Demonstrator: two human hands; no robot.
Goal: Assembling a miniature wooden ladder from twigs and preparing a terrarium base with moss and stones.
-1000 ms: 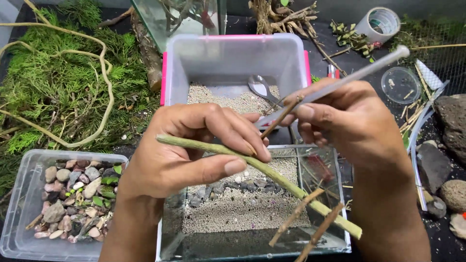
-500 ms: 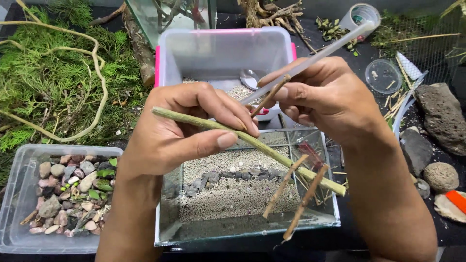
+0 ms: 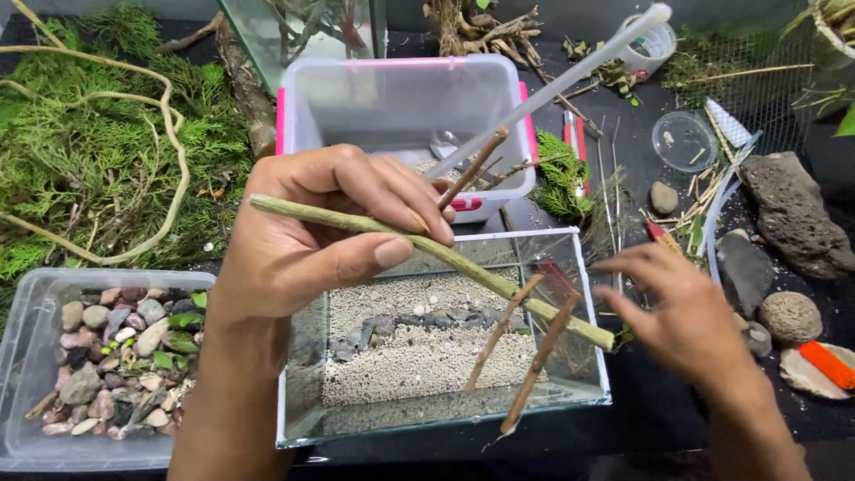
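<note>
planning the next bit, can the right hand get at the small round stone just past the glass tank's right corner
Probably yes. The right hand is empty, fingers spread, close by the small round stone, with only thin twigs lying between. The left hand, holding the green stick, is clear of it.

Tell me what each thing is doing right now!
Left hand: shut on green stick, thin twig and long tool.
Green stick: tilted over glass tank.
Right hand: open, holding nothing, beside tank.
Glass tank: open, gravel and sand inside, two twigs leaning.
Pebble tub: open, full.
White tub: open.
</note>
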